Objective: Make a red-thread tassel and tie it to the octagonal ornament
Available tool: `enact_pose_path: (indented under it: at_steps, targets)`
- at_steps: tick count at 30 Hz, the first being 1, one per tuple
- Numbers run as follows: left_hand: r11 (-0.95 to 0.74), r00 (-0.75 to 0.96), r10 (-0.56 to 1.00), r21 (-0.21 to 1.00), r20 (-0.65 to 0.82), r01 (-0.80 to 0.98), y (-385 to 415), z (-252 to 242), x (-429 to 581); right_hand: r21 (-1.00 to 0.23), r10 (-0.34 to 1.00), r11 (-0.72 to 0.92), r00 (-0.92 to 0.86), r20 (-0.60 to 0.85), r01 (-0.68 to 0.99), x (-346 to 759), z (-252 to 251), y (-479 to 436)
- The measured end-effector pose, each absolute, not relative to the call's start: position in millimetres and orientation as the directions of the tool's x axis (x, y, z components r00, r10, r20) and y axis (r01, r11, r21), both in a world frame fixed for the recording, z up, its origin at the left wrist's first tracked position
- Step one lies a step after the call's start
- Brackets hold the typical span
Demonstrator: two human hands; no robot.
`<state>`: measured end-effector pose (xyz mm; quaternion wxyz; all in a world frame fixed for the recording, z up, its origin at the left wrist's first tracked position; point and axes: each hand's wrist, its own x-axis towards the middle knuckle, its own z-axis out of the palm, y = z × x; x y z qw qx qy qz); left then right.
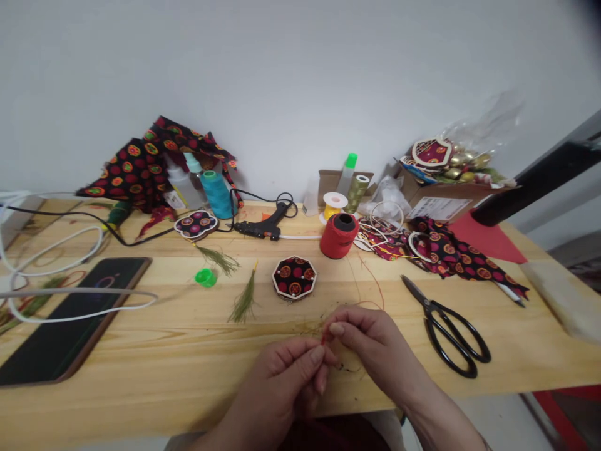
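My left hand [292, 374] and my right hand [369, 341] meet over the front of the wooden table, fingertips pinched. Between them is a bit of red thread [323, 339], a strand of which runs back over the table toward the red thread spool [339, 236]. Just beyond the hands lies an octagonal ornament [295, 279] with a white edge and dark patterned cloth. Left of it rest a green tassel [244, 297] and a small green cap [205, 277]. Black-handled scissors [441, 322] lie to the right of my right hand.
A phone [70, 322] and white cables occupy the left side. Along the wall are a glue gun [263, 224], a blue thread cone [218, 195], bottles and patterned cloth [141, 166]. A filled cardboard box [436, 200] stands at the back right.
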<state>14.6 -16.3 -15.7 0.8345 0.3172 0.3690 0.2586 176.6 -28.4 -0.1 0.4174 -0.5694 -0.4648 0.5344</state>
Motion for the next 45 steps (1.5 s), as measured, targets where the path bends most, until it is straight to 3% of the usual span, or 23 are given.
enact_pose_path:
  at_steps: [7, 45]
  targets:
    - [0.651, 0.602, 0.668, 0.735, -0.437, -0.189, -15.9, -14.9, 15.1, -0.929, 0.933, -0.361, -0.037, -0.359, -0.084, 176.2, -5.1, -28.6]
    - [0.634, 0.618, 0.657, 0.76, -0.432, -0.143, -16.4, -14.0, 15.9, -0.935, 0.942, -0.337, -0.056, -0.332, -0.114, 174.0, -6.8, -29.5]
